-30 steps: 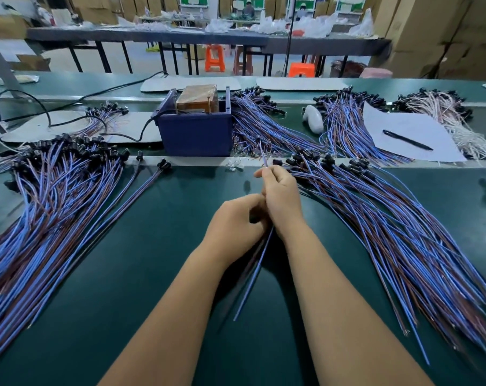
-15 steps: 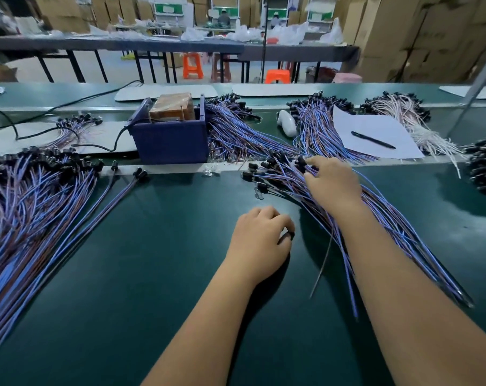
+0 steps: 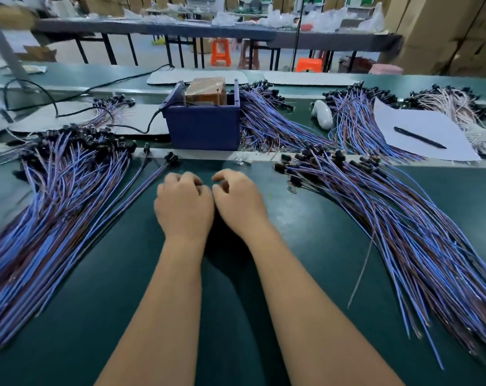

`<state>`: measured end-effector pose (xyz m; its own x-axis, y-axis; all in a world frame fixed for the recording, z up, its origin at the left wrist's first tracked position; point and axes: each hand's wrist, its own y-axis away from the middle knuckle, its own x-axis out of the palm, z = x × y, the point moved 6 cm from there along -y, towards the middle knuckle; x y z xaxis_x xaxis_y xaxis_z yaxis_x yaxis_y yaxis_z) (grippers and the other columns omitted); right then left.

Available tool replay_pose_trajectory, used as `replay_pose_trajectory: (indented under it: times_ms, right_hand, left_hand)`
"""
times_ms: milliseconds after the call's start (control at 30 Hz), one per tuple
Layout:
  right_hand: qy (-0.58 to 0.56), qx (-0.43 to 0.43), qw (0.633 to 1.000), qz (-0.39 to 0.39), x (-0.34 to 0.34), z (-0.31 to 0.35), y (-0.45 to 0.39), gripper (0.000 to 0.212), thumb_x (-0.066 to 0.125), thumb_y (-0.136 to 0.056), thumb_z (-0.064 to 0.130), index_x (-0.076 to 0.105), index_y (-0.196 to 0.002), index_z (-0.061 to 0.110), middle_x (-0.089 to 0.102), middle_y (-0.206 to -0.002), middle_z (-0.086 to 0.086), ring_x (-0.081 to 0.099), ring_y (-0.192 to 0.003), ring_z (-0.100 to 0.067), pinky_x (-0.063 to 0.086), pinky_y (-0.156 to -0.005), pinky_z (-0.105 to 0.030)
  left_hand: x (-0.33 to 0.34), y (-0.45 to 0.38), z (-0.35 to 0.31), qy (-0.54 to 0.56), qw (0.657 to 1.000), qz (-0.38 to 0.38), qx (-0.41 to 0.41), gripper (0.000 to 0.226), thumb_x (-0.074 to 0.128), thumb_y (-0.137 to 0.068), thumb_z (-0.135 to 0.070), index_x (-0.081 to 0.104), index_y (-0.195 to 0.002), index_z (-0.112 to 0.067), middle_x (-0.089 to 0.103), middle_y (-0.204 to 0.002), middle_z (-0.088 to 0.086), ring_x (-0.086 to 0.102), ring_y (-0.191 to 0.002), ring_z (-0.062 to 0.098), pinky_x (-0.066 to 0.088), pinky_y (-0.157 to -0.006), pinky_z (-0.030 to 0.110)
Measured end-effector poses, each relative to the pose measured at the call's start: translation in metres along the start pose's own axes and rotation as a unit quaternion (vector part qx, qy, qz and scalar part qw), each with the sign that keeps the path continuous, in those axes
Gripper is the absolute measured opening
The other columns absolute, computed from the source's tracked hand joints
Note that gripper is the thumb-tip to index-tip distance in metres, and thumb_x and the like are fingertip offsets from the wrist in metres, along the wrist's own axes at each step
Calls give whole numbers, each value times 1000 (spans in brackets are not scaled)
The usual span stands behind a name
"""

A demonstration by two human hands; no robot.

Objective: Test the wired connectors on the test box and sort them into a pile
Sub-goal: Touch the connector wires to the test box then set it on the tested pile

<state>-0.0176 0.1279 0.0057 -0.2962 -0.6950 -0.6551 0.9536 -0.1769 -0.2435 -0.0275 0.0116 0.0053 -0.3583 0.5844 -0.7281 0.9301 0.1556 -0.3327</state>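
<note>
Two bare hands sit side by side on the dark green worktop (image 3: 97, 302), close in front of the person. The left hand (image 3: 184, 207) has its fingers curled under, and the right hand (image 3: 237, 203) has its fingers curled too, with the knuckles almost touching the left hand. I cannot tell if either hand holds a wire, because the fingers hide what is under them. A big pile of blue and brown wires (image 3: 49, 218) fans out on the left side of the worktop, with black plugs at the far end. Another big pile of wires (image 3: 403, 232) spreads out on the right side, and its black plugs point toward the middle. Two loose wires (image 3: 141, 188) lie just left of the left hand. A blue box (image 3: 203, 126) stands at the far edge, right beyond the hands, and a brown block (image 3: 205, 90) sits inside it. A black cord (image 3: 69, 98) runs off to the left from the box. More bunches of wires (image 3: 267, 118) lie behind the box on the right. Farther right is a white sheet of paper (image 3: 420, 126) with a black pen (image 3: 418, 137) lying on it. Orange stools (image 3: 219, 52) stand far back under a long table.
</note>
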Motion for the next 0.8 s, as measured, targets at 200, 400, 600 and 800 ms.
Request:
replay_pose_trajectory:
  times_ms: [200, 400, 600, 800]
  right_hand:
    - [56, -33, 997, 37, 23, 5, -9, 25, 49, -93, 21, 69, -109, 21, 65, -117, -3, 51, -110, -28, 39, -96, -37]
    - [11, -35, 998, 52, 25, 2, -7, 22, 50, -93, 21, 70, -102, 22, 64, -107, 0, 49, -105, -23, 39, -97, -38]
    - [-11, -26, 998, 57, 23, 0, -5, 21, 50, -94, 21, 70, -100, 22, 61, -101, 2, 47, -102, -22, 39, -97, -39]
    - [-23, -27, 998, 56, 22, 2, -2, 21, 50, -95, 20, 71, -100, 21, 61, -101, 0, 48, -103, -23, 39, -98, -41]
  left_hand:
    - [-1, -28, 30, -93, 993, 48, -50, 39, 51, -93, -21, 55, -129, -7, 37, -149, 18, 37, -131, 37, 40, -96, 48]
    - [2, -36, 35, -123, 989, 48, -62, 34, 48, -95, -21, 51, -126, -8, 44, -131, 19, 48, -114, 39, 35, -76, 41]
    - [2, -37, 37, -105, 992, 48, -54, 32, 45, -95, -16, 57, -125, -11, 52, -125, 18, 53, -109, 39, 36, -75, 39]
    - [-2, -37, 39, -87, 994, 31, -52, 23, 44, -99, -14, 61, -114, -9, 53, -119, 17, 54, -102, 37, 36, -71, 39]
